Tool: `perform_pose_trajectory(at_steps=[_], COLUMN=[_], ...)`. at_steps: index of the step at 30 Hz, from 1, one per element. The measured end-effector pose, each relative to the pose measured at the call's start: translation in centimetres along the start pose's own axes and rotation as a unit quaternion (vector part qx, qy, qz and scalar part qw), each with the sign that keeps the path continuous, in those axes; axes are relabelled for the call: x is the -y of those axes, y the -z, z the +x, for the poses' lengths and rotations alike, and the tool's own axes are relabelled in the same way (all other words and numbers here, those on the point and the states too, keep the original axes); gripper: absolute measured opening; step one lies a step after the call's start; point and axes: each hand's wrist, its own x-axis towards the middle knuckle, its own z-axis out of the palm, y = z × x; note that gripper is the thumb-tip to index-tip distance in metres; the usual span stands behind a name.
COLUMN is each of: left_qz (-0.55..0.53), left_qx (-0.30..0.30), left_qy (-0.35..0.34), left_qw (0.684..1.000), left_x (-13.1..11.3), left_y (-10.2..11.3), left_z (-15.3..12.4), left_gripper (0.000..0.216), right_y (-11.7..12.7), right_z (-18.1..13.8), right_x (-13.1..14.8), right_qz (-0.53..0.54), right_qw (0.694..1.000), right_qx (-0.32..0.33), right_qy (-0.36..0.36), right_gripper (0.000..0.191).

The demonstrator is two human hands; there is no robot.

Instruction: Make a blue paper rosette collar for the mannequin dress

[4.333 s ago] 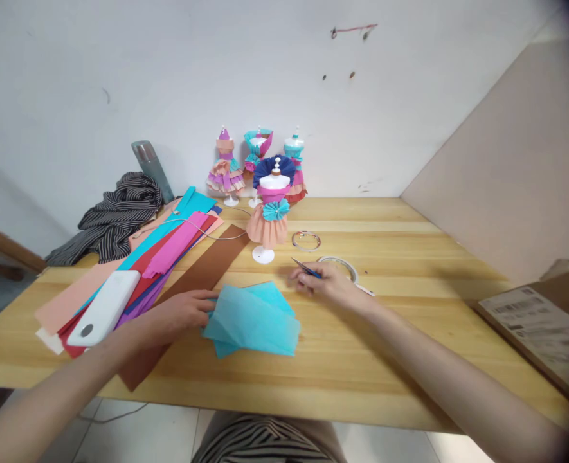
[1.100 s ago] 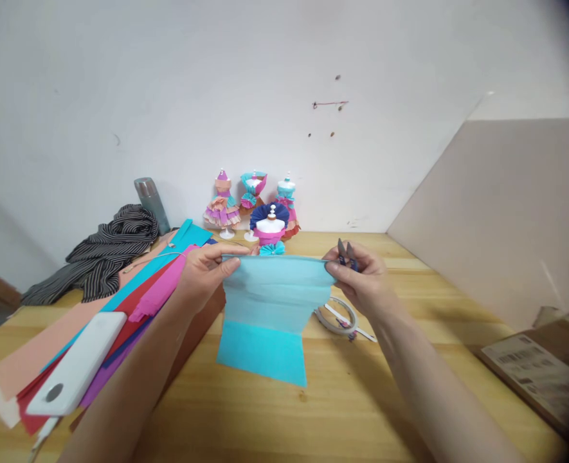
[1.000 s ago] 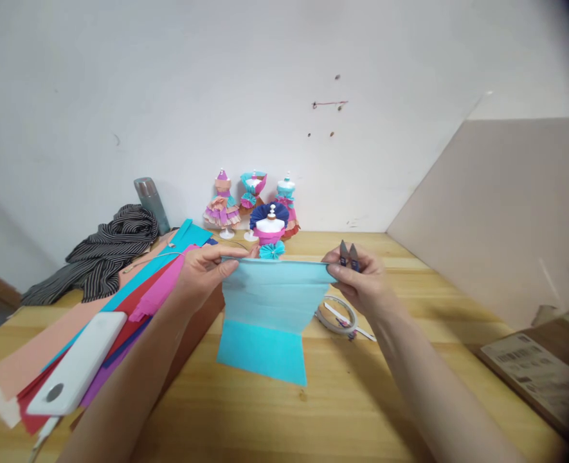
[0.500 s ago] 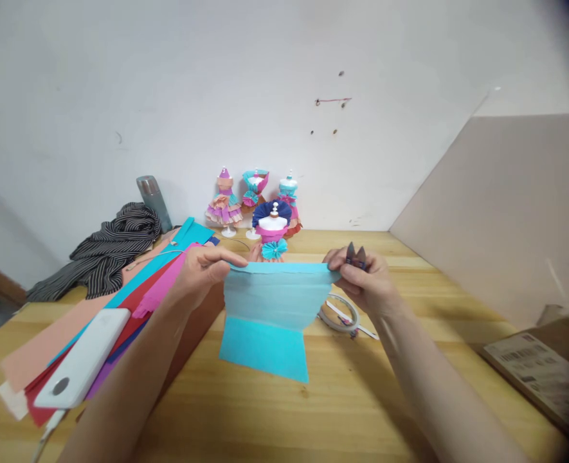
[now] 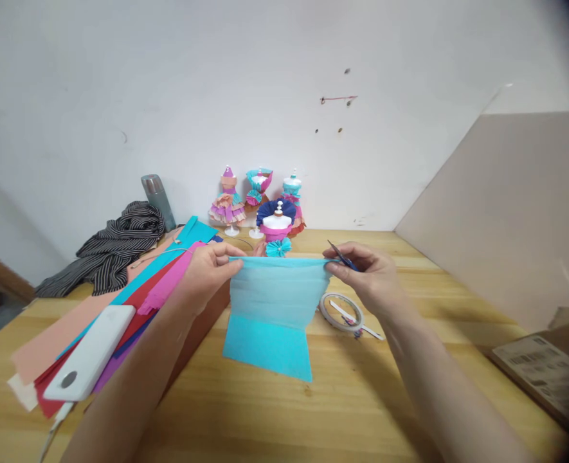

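Both hands stretch the top edge of a turquoise crepe paper sheet (image 5: 279, 289) above the table. My left hand (image 5: 214, 270) is closed, pinching the upper left corner between thumb and fingers. At the upper right corner, my right hand (image 5: 366, 273) pinches the paper and also keeps a small pair of scissors (image 5: 342, 255) in its fingers, blades pointing up and left. The sheet's upper part looks pale and thin; its lower part is brighter and lies toward the tabletop. Just behind the paper stands a small dress form (image 5: 277, 222) with a navy ruffle, pink band and turquoise rosette.
More dressed mini forms (image 5: 227, 199) stand by the wall. At left are coloured crepe sheets (image 5: 144, 276), a white power bank (image 5: 91, 350) with a cable, a striped cloth (image 5: 120, 244) and a flask (image 5: 157, 199). A tape roll (image 5: 360, 315) lies right; a cardboard box (image 5: 530, 373) sits far right.
The scissors have turned in my right hand, from upright to slanting left. The paper's folded top strip now shows as a thin edge. The whole view has shifted slightly.
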Motion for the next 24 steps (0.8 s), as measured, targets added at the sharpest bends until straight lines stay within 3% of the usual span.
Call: perform_pose_trajectory(at_steps=[9, 16, 24], left_qz=[-0.026, 0.022, 0.036], left_qx=[0.045, -0.006, 0.024], left_qy=[0.023, 0.014, -0.019], left_qw=[0.998, 1.000, 0.999], left_x=[-0.1, 0.2, -0.2], left_y=[-0.2, -0.7, -0.5], left_z=[0.1, 0.3, 0.1], left_gripper=[0.026, 0.029, 0.036], right_y=[-0.3, -0.4, -0.2], right_z=[-0.1, -0.2, -0.2], right_x=[0.0, 0.6, 1.0], right_qz=[-0.009, -0.018, -0.018], right_qw=[1.000, 0.999, 0.998], right_qx=[-0.002, 0.024, 0.050], right_qy=[-0.023, -0.035, -0.037], right_gripper=[0.028, 0.024, 0.019])
